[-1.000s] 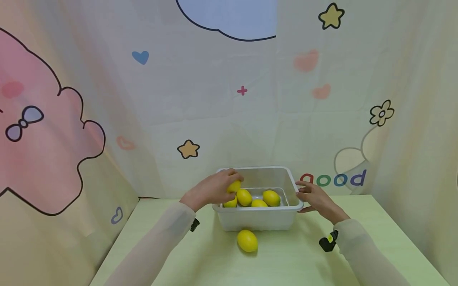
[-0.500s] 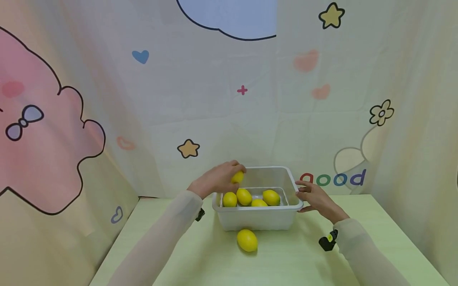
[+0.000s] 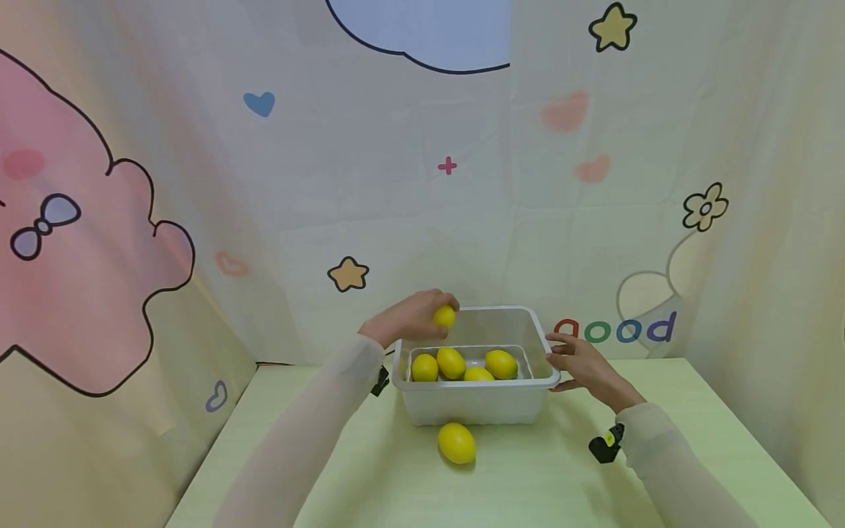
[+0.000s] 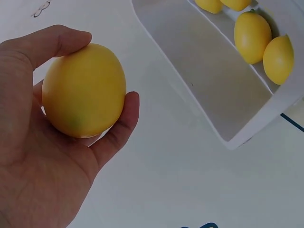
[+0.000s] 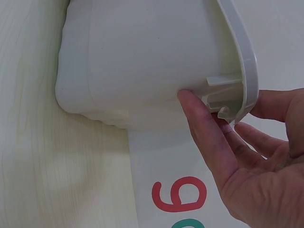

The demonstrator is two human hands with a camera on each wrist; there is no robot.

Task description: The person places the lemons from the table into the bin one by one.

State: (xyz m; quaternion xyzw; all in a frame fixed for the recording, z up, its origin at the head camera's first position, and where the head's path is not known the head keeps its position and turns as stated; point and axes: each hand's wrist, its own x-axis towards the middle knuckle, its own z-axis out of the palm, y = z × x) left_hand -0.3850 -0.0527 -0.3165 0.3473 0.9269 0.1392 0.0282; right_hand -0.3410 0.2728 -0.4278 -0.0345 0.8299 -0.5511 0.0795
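Observation:
My left hand (image 3: 411,317) holds a yellow lemon (image 4: 84,90) between thumb and curled fingers, raised over the left back rim of a white plastic bin (image 3: 470,405). Inside the bin lie several more lemons (image 3: 501,364), grouped toward the front. At the bin's right side, my right hand (image 3: 587,370) grips the rim; in the right wrist view one finger lies against the outer wall, below the lip (image 5: 250,61). One lemon (image 3: 457,444) rests on the table just in front of the bin.
The pale wooden table (image 3: 528,484) carries the bin near its back edge. Behind it hangs a printed cloth (image 3: 396,220) with stars, hearts and coloured letters, and cloth also hangs at both sides.
My left hand has lifted the lemon up and to the right, from inside the bin to above its back left rim. The right hand and the bin stay put.

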